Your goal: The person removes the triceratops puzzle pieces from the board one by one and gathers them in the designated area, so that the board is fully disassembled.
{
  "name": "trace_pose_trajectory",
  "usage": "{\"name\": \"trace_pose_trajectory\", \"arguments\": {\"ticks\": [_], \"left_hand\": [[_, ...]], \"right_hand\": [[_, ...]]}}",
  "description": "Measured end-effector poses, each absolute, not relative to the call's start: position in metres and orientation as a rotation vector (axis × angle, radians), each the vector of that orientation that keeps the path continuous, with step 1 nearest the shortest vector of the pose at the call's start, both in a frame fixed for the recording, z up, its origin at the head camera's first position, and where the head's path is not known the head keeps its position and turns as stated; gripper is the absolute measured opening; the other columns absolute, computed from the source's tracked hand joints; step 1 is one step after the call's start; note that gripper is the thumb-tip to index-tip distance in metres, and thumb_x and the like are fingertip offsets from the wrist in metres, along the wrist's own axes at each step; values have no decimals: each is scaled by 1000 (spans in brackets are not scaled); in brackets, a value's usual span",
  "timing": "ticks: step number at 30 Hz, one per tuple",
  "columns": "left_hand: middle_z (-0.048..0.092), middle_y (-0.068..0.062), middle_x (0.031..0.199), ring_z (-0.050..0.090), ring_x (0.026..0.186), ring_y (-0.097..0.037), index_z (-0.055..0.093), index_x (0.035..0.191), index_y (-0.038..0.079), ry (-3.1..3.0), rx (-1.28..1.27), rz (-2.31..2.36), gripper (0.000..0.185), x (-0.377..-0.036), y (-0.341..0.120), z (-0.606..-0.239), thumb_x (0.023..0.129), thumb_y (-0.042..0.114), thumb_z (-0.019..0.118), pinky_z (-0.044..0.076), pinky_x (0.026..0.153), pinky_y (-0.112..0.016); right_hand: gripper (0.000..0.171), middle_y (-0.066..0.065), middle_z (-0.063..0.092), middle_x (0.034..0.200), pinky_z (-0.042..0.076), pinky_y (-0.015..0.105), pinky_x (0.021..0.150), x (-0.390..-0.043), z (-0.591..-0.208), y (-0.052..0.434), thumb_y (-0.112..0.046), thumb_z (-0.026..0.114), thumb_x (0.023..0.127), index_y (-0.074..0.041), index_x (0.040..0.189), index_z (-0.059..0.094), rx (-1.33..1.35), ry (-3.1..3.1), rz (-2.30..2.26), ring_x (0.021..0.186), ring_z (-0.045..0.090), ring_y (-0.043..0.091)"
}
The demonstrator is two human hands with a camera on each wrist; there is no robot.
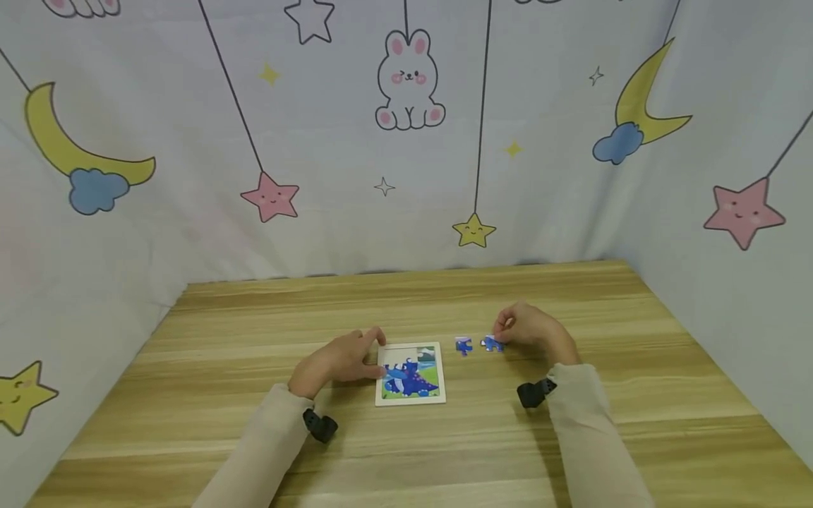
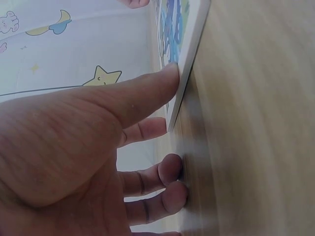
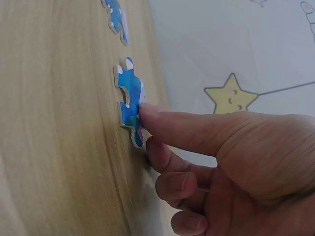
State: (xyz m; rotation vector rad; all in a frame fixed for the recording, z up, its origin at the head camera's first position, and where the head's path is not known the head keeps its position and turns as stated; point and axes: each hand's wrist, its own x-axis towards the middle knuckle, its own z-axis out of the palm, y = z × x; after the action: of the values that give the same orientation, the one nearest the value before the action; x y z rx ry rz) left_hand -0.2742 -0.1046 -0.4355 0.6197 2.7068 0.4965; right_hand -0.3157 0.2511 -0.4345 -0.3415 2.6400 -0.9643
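Note:
A square jigsaw puzzle board (image 1: 411, 403) with a pale frame lies on the table, its dinosaur picture partly filled in and a bare strip along the top left. My left hand (image 1: 339, 358) touches its left edge: the thumb (image 2: 155, 87) rests on the frame and the index finger is at the far corner. To the right of the board, my right hand (image 1: 530, 330) pinches the edge of a blue puzzle piece (image 3: 129, 96) between thumb and index finger. A second blue puzzle piece (image 1: 464, 345) lies between that one and the board.
Both hands work over a wood-grain table (image 1: 254, 317). A white curtain (image 1: 343, 240) printed with stars, moons and a rabbit hangs behind it and along both sides. Each wrist carries a small black camera (image 1: 320, 425).

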Motion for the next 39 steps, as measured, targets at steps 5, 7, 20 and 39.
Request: {"name": "trace_pose_trajectory", "arguments": {"ticks": [5,7,20,39], "left_hand": [[54,-12,106,53,90,-25,48,126,17,2704,597,502,42,-274,-105,-435,94,32,72,46,84,-47],[54,-12,106,53,90,-25,48,126,17,2700,603,505,42,-274,-104,-435,94,33,72,45,84,-47],[51,-9,99,51,84,-24,46,126,17,2696,606,479,41,-275,-103,-434,95,31,70,44,81,-45],[53,-10,102,52,88,-24,47,125,16,2692,605,468,42,-279,-102,-438,95,33,71,46,83,-45]], "right_hand": [[4,4,61,83,42,30,65,-314,-431,245,-7,69,92,-4,91,66,-301,2642,-983,74,52,17],[4,6,62,82,43,30,63,-312,-429,239,-6,69,92,-3,93,66,-313,2639,-996,71,54,18],[8,5,61,74,37,28,58,-303,-428,180,-3,68,92,-6,98,69,-592,2544,-953,63,47,14],[35,1,55,75,39,27,62,-296,-440,148,-11,84,82,-8,110,63,-770,2600,-787,64,48,12]]}}
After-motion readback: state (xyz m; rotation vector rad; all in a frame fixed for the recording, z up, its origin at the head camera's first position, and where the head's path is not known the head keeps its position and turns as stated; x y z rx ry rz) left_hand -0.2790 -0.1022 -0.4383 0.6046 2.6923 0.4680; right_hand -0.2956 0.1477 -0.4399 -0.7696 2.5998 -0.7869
